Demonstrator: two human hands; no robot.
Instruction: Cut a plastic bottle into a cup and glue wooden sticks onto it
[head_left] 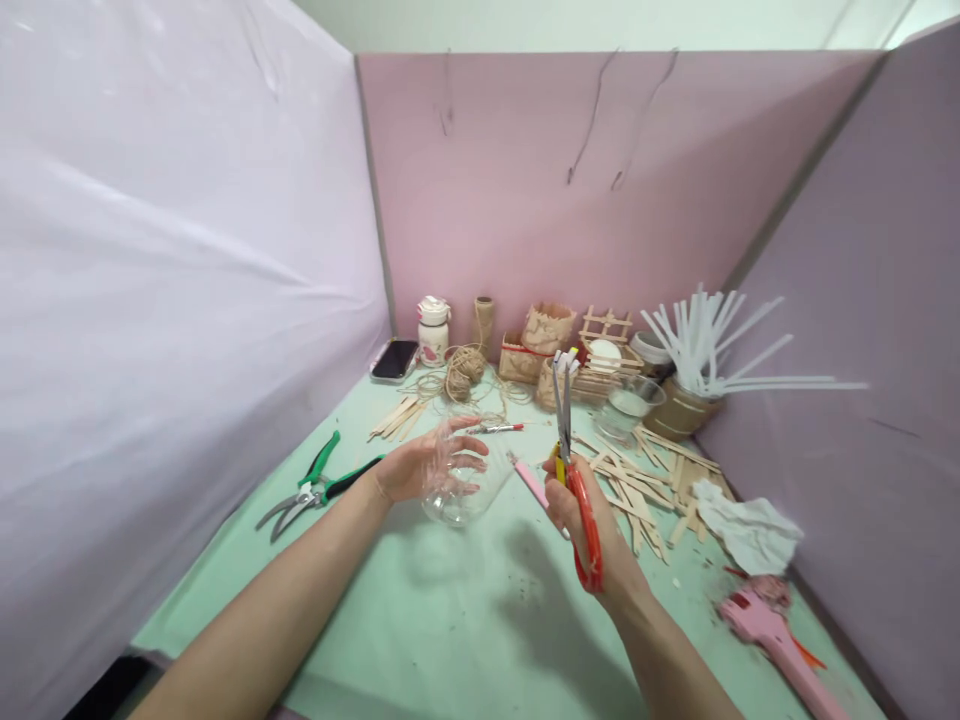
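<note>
My left hand [420, 468] is around a clear, rounded plastic piece [456, 510], which looks like part of a cut bottle. Its fingers show through the see-through wall, held a little above the table. In my right hand [600, 515] is a pair of scissors [586, 530] with red handles, the blades pointing up and away from me. A small yellow part shows beside the scissors' pivot; I cannot tell what it belongs to. Between the two hands a pink pen-like stick [531, 482] lies on the table.
Left lie green-handled pruning shears [311, 495]. Behind are a phone [394, 360], a white bottle [433, 335], twine [465, 372] and small baskets [521, 360]. To the right are wooden sticks [634, 490], white glue sticks [701, 345], crumpled tissue [750, 530] and a pink glue gun [776, 640].
</note>
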